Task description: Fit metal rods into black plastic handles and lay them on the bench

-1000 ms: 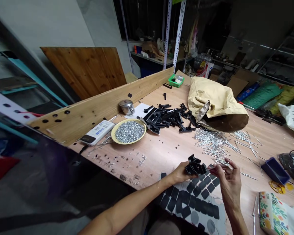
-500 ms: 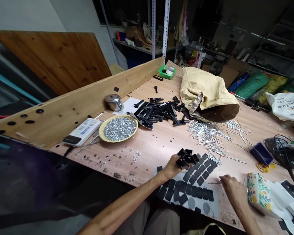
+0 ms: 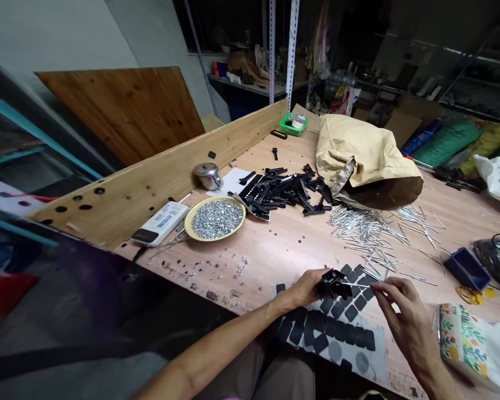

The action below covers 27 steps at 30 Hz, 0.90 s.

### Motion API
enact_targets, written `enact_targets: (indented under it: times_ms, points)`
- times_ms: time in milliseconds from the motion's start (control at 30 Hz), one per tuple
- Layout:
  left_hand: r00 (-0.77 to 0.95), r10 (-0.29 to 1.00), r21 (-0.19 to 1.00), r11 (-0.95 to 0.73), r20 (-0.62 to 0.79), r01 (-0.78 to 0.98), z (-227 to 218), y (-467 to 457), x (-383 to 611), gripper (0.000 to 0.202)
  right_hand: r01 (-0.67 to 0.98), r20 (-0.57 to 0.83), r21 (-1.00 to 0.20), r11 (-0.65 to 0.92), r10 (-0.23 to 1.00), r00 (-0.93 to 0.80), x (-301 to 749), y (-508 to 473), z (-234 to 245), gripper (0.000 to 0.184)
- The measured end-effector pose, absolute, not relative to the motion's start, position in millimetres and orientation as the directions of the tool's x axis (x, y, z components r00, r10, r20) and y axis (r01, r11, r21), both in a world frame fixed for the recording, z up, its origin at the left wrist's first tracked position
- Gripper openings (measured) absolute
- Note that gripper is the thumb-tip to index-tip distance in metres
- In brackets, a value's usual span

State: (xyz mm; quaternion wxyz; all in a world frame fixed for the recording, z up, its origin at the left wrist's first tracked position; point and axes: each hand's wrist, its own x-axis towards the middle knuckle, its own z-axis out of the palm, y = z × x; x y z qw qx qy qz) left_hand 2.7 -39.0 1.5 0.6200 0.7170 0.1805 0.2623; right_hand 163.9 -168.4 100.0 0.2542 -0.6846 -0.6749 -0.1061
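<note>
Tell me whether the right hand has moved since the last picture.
Yes: against the sheet of black pads, the right hand has moved up the sheet, closer to the black parts in the left hand.

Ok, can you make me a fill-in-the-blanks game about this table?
1. The left hand grips a bunch of ____ plastic parts.
2. The right hand pinches a thin pin made of ____.
3. The plate under the tiny silver pieces is ____.
4. The small basket at the far end of the bench is ____.

Missing words: black, metal, yellow, green.
</note>
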Motion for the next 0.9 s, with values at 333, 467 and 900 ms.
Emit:
enact_targets:
  times_ms: [333,467,900]
  points:
    - [0.846,0.459,0.850,-0.526,0.269,0.015,17.7,-36.3,3.9,0.010,0.959,0.365,0.174,0.226,0.889,-0.276,141.0,-151.4,123.1,0.035]
    - [0.855,0.465,0.895,-0.446,0.230,0.002,22.0,-39.7,10.9,0.012,0.955,0.284,-0.112,0.275,0.930,-0.234,150.1,-151.8,136.4,0.024]
    - [0.751,0.657,0.993,0.119,-0.060,-0.025,18.1,-41.8,4.2,0.035,0.496,-0.239,0.304,-0.813,0.439,0.866,217.1,-252.1,63.5,0.027]
